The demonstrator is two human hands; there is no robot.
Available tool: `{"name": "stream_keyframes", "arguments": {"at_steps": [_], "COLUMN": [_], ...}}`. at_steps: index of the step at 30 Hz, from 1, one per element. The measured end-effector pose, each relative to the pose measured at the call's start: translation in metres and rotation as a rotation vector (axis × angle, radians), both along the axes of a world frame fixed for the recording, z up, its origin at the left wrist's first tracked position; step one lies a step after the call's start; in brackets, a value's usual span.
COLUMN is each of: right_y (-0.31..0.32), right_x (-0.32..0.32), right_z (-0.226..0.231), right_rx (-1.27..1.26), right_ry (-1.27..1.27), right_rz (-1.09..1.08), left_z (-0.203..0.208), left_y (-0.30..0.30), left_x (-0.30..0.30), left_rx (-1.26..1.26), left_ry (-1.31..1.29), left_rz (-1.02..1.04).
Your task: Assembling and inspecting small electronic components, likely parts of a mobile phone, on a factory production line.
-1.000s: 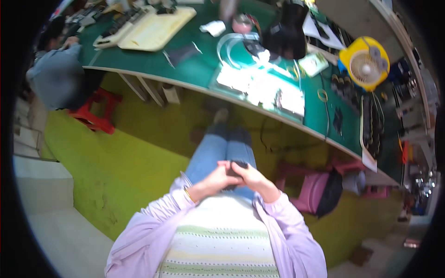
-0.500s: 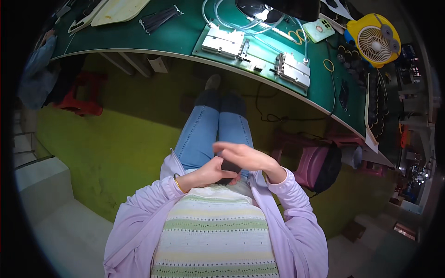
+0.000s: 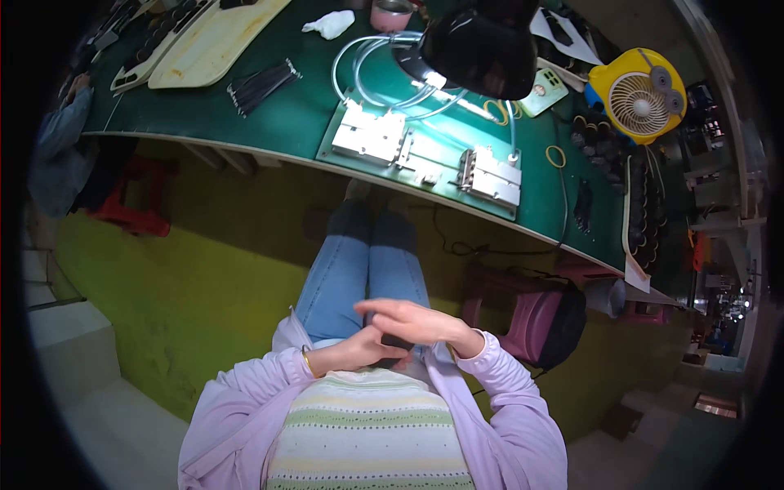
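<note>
In my lap, my left hand (image 3: 361,349) is closed around a small dark object (image 3: 395,341). Only bits of that object show between the hands, so its kind cannot be made out. My right hand (image 3: 420,321) lies just above it with its fingers stretched out flat. Whether the right palm touches the object is hidden. Both hands are over my jeans, well back from the workbench.
Ahead is a green workbench (image 3: 269,122) with a metal fixture (image 3: 369,135), a black lamp (image 3: 482,49), a bundle of dark strips (image 3: 263,86), a cream tray (image 3: 216,45) and a yellow fan (image 3: 639,98). A pink stool (image 3: 523,327) stands right, a red stool (image 3: 135,200) left.
The view has tilted up, so the bench and hands sit lower in the picture and more of the bench top shows. My right hand stays over the dark object in my left.
</note>
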State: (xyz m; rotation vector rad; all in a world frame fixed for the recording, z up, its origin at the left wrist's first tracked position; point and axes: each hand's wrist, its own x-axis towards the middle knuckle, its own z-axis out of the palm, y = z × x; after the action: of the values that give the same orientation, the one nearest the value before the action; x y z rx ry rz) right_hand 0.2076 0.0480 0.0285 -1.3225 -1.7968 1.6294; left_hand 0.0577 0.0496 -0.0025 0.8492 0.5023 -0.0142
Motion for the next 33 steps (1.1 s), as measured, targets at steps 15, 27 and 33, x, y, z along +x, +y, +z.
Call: {"name": "stream_keyframes", "arguments": {"at_steps": [15,27,33], "right_y": [0.041,0.033,0.041], "right_x": [0.028,0.271,0.265], "right_z": [0.044,0.052,0.058], "right_rx": [-0.071,0.801,0.543], "right_ry": [0.32,-1.296,-1.142], "right_rz": [-0.986,-1.196,-1.36], "left_z": [0.037,0.035,0.039], "left_y": [0.072,0.074,0.069], "left_x": [0.053,0.045,0.038], "left_rx": [-0.103,-0.108,-0.074], "left_ry": [-0.204,-0.088,-0.09], "left_rz": [0.652,0.618,0.594]}}
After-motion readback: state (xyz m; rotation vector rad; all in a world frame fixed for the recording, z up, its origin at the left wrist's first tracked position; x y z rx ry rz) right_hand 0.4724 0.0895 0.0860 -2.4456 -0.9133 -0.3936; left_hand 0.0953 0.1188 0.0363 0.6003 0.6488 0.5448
